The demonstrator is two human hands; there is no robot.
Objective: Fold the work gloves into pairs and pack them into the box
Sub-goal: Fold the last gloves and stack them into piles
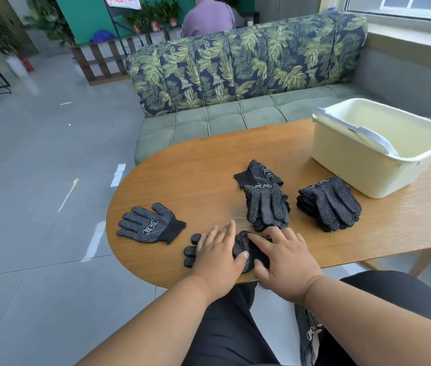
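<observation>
head view: one camera, looking down over the person's arms to a wooden bench (209, 165).
step in hand: folding a glove, by the look of it; the glove under the hands (240, 249) lies at the near edge of the bench, its dotted finger ends sticking out to the left.
left hand (217, 256): rests flat on the glove, fingers straight and close together, pressing it down.
right hand (283, 260): lies over the cuff end, fingers bent down onto the fabric; whether they pinch it or only press, i cannot tell.
other gloves: a single glove (151, 224) lies flat well to the left; a middle stack (267, 207) sits just beyond the right hand, with another glove (259, 174) behind it; a second stack (329, 204) lies further right.
box (367, 167): pale plastic, at the far right of the bench, handle folded across; no gloves seen inside.
next move: probably bring the cuff over and flatten the fold, then carry the pair to the box; packing looks not yet begun.
</observation>
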